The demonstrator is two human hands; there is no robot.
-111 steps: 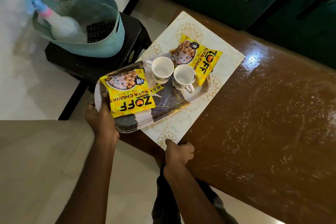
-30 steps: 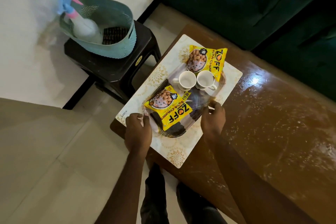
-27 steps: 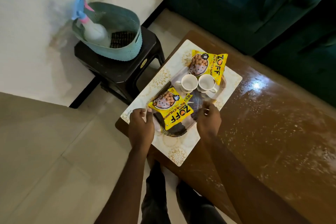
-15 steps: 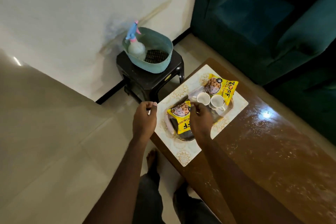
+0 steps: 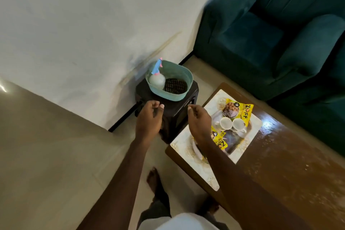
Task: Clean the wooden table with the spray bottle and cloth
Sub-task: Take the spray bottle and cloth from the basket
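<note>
Our left hand [image 5: 149, 118] and right hand [image 5: 198, 120], loosely curled, hold nothing. Bottle [image 5: 156, 81] and cloth [image 5: 176, 86] share the basket [image 5: 168, 96], ready to grab.

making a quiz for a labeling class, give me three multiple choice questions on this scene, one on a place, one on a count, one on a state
1. Where is the spray bottle?
A. on the wooden table
B. in the teal basket on the black stool
C. on the floor

2. How many white cups stand on the tray?
A. one
B. two
C. four

3. What do the left hand and right hand hold?
A. the spray bottle
B. the tray
C. nothing

Answers:
1 B: the bottle stands inside the basket, beside the dark cloth.
2 B: two cups sit side by side between the yellow packets.
3 C: both hands hover empty in front of the stool, fingers loosely curled.
</note>
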